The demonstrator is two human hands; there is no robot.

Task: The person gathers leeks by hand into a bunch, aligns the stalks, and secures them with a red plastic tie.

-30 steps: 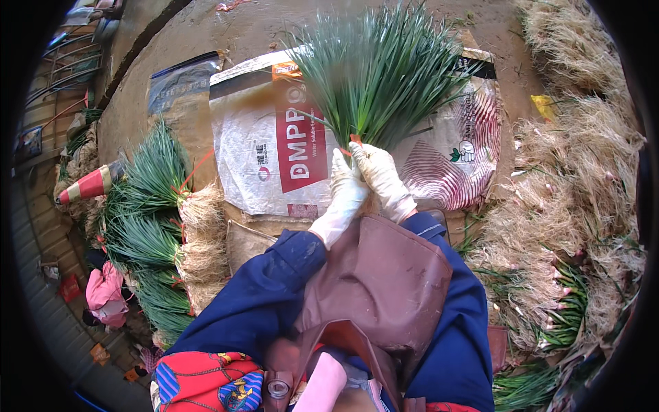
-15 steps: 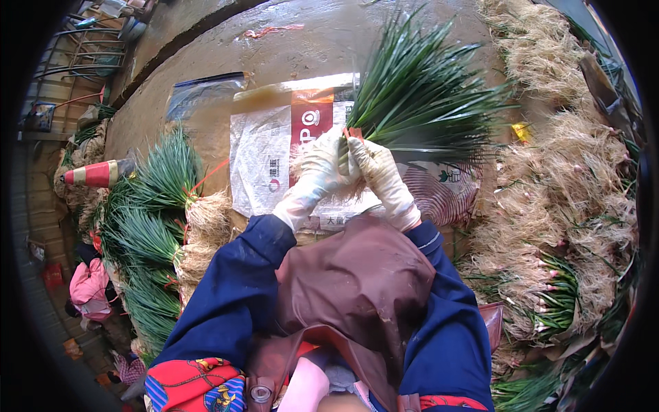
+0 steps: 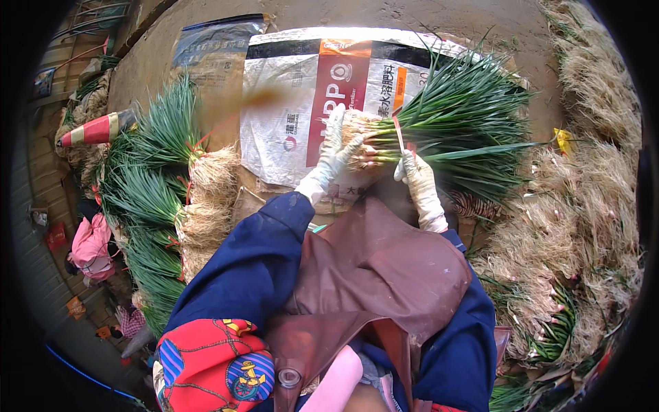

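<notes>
A bunch of green onions (image 3: 467,117) lies sideways on a printed white sack (image 3: 274,89), roots to the left and leaves to the right. A reddish tie (image 3: 398,132) circles its stems. My left hand (image 3: 332,152), in a whitish glove, rests against the root end with fingers stretched up and thumb apart. Below the tie, my gloved right hand (image 3: 416,180) is closed, its thumb and fingertips pinching the tie's tail at the bunch's near side.
Tied green onion bunches (image 3: 161,185) stand in a row at the left, roots toward me. At the right lies a long heap of rooty onions (image 3: 570,220). A red-and-yellow cone-shaped thing (image 3: 89,130) and a person in pink (image 3: 93,247) are at far left.
The bunch has tipped from slanting upward to lying sideways on the sack. My hands, close together at the tie before, are now apart: left at the roots, right at the tie's tail.
</notes>
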